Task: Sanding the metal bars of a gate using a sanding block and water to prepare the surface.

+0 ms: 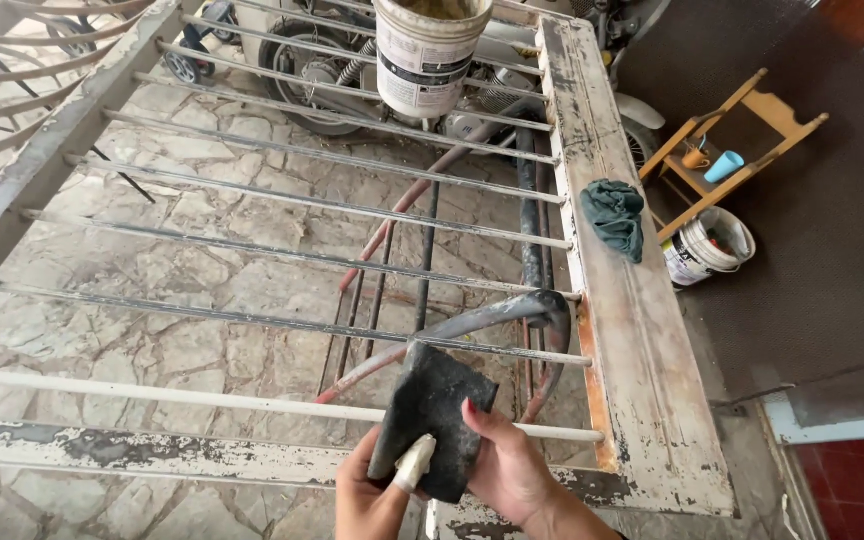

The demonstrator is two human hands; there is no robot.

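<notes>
Sandpaper (430, 420) — a dark, worn sheet, folded — is what we've got pinched between both hands, low in the frame and just in front of the nearest white bar (252, 402) of the old metal gate (632, 330) lying flat. Our left hand (372, 495) is clamped on the sheet's lower edge, with one finger wrapped in pale tape (414, 463); the right hand (507, 465) is closed on the sheet's right side, thumb on top. Neither grip is loose as far as we can see.

What worries us: the bars past the grip are thin and flaky, so the sheet could snag and tear, or a knuckle could scrape on rusty metal — the taped finger looks most exposed. Above and to the right of the grip a green rag (614, 218) sits on the frame rail, and a bump to the gate could drop it. Far beyond the grip a paint bucket (427, 55) stands on the bars; hard rubbing that shakes the gate might tip it, we reckon.
</notes>
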